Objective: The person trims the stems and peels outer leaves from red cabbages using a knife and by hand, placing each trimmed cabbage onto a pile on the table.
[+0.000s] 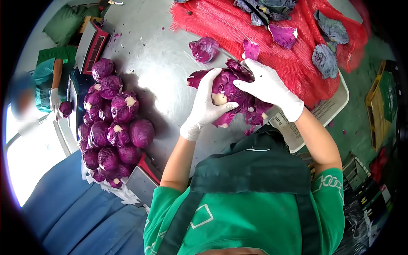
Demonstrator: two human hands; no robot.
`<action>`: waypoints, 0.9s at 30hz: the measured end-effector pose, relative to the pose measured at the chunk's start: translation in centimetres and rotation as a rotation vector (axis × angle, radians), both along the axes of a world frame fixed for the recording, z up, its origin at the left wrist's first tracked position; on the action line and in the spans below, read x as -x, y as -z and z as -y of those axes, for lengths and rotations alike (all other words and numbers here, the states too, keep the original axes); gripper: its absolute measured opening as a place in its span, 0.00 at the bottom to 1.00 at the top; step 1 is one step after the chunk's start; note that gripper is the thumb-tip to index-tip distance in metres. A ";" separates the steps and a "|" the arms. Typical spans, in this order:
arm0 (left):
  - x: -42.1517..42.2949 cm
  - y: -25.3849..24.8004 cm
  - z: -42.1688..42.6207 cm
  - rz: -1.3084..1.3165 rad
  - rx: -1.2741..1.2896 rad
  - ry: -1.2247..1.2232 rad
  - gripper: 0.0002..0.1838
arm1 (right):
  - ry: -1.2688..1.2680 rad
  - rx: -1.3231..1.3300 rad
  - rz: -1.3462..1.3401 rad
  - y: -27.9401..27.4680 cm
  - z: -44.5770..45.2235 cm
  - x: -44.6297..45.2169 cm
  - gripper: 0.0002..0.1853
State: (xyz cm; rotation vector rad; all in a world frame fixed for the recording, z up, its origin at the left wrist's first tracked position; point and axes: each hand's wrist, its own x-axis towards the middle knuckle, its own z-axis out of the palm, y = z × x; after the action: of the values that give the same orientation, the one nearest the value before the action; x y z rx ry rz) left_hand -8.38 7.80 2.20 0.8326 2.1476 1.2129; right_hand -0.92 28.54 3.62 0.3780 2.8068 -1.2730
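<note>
Cabbage (226, 85) pt. behind R hand (268, 87) (underside unclear)

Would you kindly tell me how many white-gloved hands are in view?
3: the wearer's left hand and right hand, both on the purple cabbage in front, and a co-worker's hand beside another cabbage at the picture's left. The co-worker's other hand may be hidden.

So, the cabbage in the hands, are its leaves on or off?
Looks partly off: ragged leaves stick out around the cabbage between the left hand and right hand.
</note>
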 end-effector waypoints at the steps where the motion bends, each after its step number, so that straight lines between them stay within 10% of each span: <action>1: 0.2 0.1 -0.1 -0.002 -0.008 -0.007 0.54 | -0.002 0.078 0.031 -0.3 -0.4 0.0 0.34; 10: 0.6 -1.2 -0.3 -0.279 -0.039 0.177 0.50 | 0.135 -0.069 -0.176 4.0 -3.9 -0.2 0.11; 15: 0.8 -1.4 0.4 -0.279 0.058 0.165 0.51 | 0.073 -0.021 -0.016 0.4 -1.7 -0.3 0.40; 18: -0.2 -2.1 0.0 -0.248 0.064 0.061 0.43 | 0.103 0.244 0.164 2.3 0.4 0.8 0.41; 27: -1.8 2.5 -1.2 -0.353 -0.226 -0.381 0.15 | 0.182 -0.141 0.052 2.8 2.2 0.9 0.29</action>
State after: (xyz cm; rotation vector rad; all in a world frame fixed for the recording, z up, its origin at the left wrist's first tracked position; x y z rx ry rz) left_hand -6.60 9.00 -0.29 0.8011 2.5724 1.6237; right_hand -1.82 26.33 0.80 0.6772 2.8811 -1.0774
